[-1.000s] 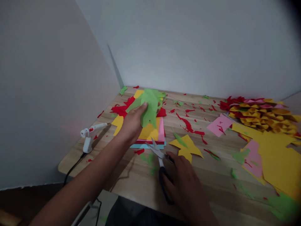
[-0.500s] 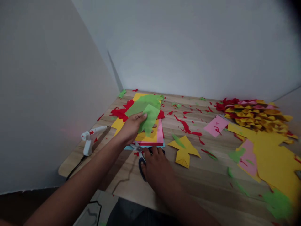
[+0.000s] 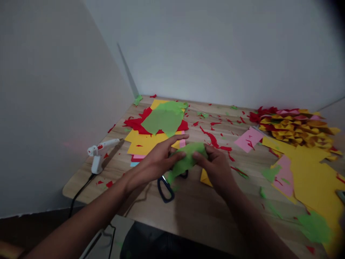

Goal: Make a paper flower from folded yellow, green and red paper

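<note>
A small piece of green paper point(image 3: 188, 156) is pinched between my two hands above the table. My left hand point(image 3: 165, 154) grips its left side, with the index finger stretched out. At its right edge my right hand point(image 3: 212, 160) holds it between thumb and fingers. Scissors with dark handles point(image 3: 166, 194) lie on the table just beneath, their blades mostly hidden by my left hand and the paper. Behind my hands, a larger green sheet point(image 3: 164, 118) rests on red paper point(image 3: 134, 125) and a stack of yellow sheets point(image 3: 144, 143).
A white glue gun point(image 3: 98, 154) with a black cord stands at the table's left. A pile of folded yellow, red and pink paper point(image 3: 293, 129) sits at the back right, near large yellow sheets point(image 3: 309, 176). Red and green scraps lie scattered about. A wall borders the table's back.
My right hand has let go of the scissors and taken hold of the green paper. My left hand has brought the paper lower and nearer to me. The view has shifted slightly.
</note>
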Tool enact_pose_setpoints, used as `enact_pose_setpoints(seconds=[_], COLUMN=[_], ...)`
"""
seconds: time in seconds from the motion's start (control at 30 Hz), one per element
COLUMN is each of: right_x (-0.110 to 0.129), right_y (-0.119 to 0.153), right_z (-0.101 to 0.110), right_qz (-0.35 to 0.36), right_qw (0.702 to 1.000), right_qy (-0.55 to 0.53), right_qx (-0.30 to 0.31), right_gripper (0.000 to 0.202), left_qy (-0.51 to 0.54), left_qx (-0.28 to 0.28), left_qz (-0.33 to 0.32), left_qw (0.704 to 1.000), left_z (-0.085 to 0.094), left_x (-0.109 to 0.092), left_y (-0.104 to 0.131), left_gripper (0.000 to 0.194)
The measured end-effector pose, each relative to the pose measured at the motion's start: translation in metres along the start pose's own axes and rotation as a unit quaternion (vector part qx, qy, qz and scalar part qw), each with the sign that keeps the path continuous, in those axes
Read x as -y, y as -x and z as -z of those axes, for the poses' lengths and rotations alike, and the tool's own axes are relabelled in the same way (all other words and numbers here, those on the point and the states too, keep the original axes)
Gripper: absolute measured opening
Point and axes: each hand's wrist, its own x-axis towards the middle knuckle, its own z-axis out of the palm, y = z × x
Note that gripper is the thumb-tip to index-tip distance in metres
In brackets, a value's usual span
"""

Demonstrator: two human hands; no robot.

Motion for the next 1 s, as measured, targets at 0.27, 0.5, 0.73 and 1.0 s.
enact_pose_setpoints(seconds=[0.27, 0.5, 0.73, 1.0], right_x=[-0.001, -0.025, -0.045, -0.054], right_y=[-0.025, -0.038, -0.041, -0.040], right_z=[0.098, 0.095, 0.110, 0.118], right_qz=[-0.033, -0.033, -0.023, -0.059], right_qw=[0.996, 0.989, 0.996, 0.990], right_qy=[-0.031, 0.138, 0.080, 0.021], right_qx=[-0.078, 0.033, -0.035, -0.125], right_gripper=[0.026, 0.021, 0.043, 0.048], left_qy=[-0.048, -0.171, -0.359, -0.459], left_qx=[-0.113, -0.029, 0.084, 0.044], left_qz=[0.017, -0.029, -0.186, -0.230], left_qw=[0.992, 0.984, 0.911, 0.857], left_z=[0.048, 0.017, -0.039, -0.032], left_x=[0.011, 0.030, 0.044, 0.060], left_y=[0.007, -0.018, -0.084, -0.119], left_gripper=[0.026, 0.026, 0.028, 0.015])
